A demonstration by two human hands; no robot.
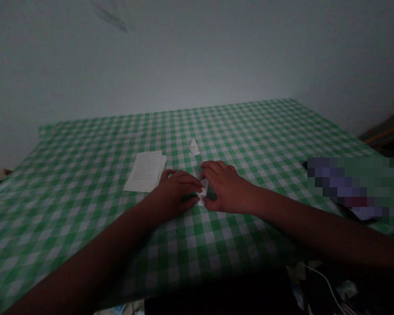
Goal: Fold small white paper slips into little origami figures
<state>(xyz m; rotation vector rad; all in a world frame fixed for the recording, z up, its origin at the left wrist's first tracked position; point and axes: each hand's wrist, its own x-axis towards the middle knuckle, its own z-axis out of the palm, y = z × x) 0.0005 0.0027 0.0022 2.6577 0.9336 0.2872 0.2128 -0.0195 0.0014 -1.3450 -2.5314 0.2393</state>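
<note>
White folded paper (203, 191) between left hand (179, 191), right hand (226, 186)

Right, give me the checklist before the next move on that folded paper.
1. Grip on the folded white paper: ok, the left hand and right hand both have fingers on it.
2. Paper's creases: cannot tell, the fingers cover most of it and the light is dim.
3. Stack of printed sheets free of the left hand: cannot tell, the fingers reach its edge.
4. Small paper scrap lying apart, beyond the hands: ok.
5. Green gingham tablecloth flat under the hands: ok.
</note>
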